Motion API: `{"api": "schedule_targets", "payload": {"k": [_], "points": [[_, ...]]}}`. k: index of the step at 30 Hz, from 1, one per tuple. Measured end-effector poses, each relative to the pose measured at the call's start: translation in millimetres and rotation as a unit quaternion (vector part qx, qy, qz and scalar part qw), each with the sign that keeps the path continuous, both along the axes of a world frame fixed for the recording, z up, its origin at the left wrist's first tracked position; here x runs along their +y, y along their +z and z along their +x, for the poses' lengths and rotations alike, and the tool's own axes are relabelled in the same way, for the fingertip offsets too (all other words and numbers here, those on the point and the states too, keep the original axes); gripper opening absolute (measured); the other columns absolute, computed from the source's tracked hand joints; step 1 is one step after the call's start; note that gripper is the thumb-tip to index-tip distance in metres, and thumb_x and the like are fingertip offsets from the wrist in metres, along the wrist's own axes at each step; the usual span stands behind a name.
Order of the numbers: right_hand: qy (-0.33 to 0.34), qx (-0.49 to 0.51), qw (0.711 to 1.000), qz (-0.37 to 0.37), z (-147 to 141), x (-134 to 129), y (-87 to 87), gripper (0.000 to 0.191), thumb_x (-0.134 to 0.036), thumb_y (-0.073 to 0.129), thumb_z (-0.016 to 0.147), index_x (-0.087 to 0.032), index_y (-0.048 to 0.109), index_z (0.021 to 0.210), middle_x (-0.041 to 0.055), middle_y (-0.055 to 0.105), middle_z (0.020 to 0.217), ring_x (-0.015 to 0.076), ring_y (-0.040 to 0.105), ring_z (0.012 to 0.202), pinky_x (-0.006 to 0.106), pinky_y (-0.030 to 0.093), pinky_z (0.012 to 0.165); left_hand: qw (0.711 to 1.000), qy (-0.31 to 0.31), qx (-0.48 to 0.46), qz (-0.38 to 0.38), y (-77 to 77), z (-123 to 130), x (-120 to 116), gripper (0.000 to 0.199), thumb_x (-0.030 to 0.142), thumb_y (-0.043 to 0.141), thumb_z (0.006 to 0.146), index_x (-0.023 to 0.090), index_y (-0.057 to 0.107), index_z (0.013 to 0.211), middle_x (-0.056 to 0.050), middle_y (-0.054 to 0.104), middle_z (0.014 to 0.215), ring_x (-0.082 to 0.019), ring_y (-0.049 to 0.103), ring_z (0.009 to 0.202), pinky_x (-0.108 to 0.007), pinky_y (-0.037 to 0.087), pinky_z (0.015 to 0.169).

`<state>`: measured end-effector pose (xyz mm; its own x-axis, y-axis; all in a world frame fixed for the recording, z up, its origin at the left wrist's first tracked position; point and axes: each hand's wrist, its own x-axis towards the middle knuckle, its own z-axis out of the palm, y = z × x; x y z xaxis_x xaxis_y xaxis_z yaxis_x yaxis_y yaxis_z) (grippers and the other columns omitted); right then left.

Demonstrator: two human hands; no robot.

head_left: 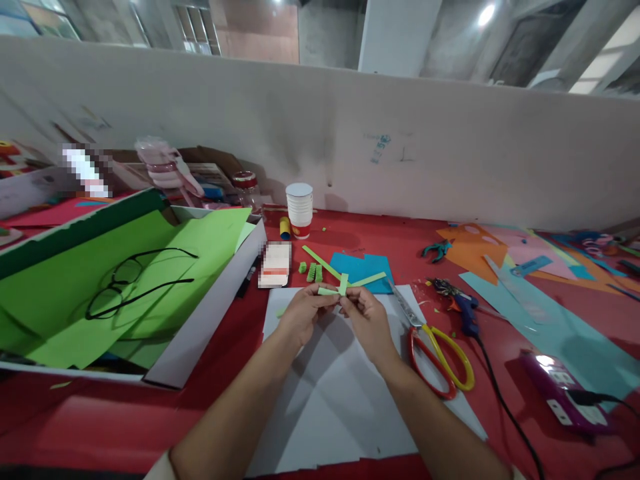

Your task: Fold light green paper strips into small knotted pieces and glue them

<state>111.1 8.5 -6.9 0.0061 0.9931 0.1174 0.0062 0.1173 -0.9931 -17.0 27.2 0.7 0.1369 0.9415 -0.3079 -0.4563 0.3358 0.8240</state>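
Green paper strips (344, 284) cross each other between my fingertips, over the white paper (345, 400). My left hand (305, 310) pinches them from the left, and my right hand (367, 317) holds them from the right. Beyond my hands lie small folded green pieces (311, 272), a loose green strip (320, 261) and a blue sheet (357, 267). Scissors with a red and a yellow handle (435, 353) rest open to the right of my right hand.
An open box (210, 320) with green sheets and glasses (120, 287) stands left. Paper cups (299, 210) and a phone (275, 263) are ahead. A glue gun (465, 310), pliers (437, 251), colored papers (555, 333) and a purple power strip (565, 393) lie right.
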Motion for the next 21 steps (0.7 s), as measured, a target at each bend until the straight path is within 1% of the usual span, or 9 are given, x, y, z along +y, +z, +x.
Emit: {"api": "schedule_targets", "payload": {"k": [6,9,13,18,21], "points": [[-0.005,0.055,0.997,-0.045,0.7,-0.1,5.1,0.016,-0.03,0.066,0.068,-0.02,0.057,0.077,-0.0037,0.058,0.063,0.0113,0.052,0.055,0.025,0.042,0.055,1.0,0.004,-0.004,0.007,0.2,-0.5,-2.0,0.025,0.014,0.08,0.046,0.016,0.063,0.065,0.002,0.062,0.057,-0.009,0.053,0.054,-0.024,0.039,0.058],[-0.027,0.059,0.996,-0.063,1.0,0.5,6.2,0.019,-0.03,0.068,0.066,-0.019,0.058,0.078,-0.0045,0.057,0.061,0.0107,0.052,0.052,0.024,0.042,0.053,1.0,-0.002,-0.004,0.01,-0.1,0.4,-2.0,0.025,0.016,0.08,0.049,0.016,0.062,0.067,0.002,0.061,0.057,-0.009,0.052,0.053,-0.023,0.039,0.058],[-0.014,0.061,0.996,-0.059,1.0,0.8,5.7,0.02,-0.032,0.069,0.067,-0.019,0.06,0.08,-0.0017,0.062,0.065,0.0126,0.056,0.056,0.025,0.045,0.056,1.0,-0.002,-0.01,0.014,-0.2,0.9,-1.6,0.024,0.022,0.08,0.054,0.017,0.061,0.069,0.002,0.062,0.058,-0.009,0.054,0.055,-0.024,0.041,0.061],[0.003,0.056,0.997,-0.049,-1.1,-0.5,2.4,0.019,-0.032,0.066,0.071,-0.019,0.061,0.084,-0.0002,0.063,0.07,0.0128,0.057,0.059,0.026,0.046,0.057,1.0,0.012,0.003,0.021,0.9,0.5,-1.1,0.029,0.023,0.082,0.049,0.016,0.06,0.066,0.001,0.063,0.058,-0.011,0.057,0.055,-0.026,0.042,0.06],[-0.007,0.064,0.997,-0.053,-3.0,-1.1,1.5,0.018,-0.03,0.066,0.07,-0.018,0.061,0.083,-0.0008,0.062,0.068,0.0123,0.056,0.058,0.026,0.046,0.057,0.999,0.018,0.017,0.023,1.8,1.0,-1.0,0.029,0.024,0.082,0.047,0.016,0.06,0.064,0.001,0.062,0.057,-0.011,0.056,0.053,-0.026,0.042,0.059]]}}
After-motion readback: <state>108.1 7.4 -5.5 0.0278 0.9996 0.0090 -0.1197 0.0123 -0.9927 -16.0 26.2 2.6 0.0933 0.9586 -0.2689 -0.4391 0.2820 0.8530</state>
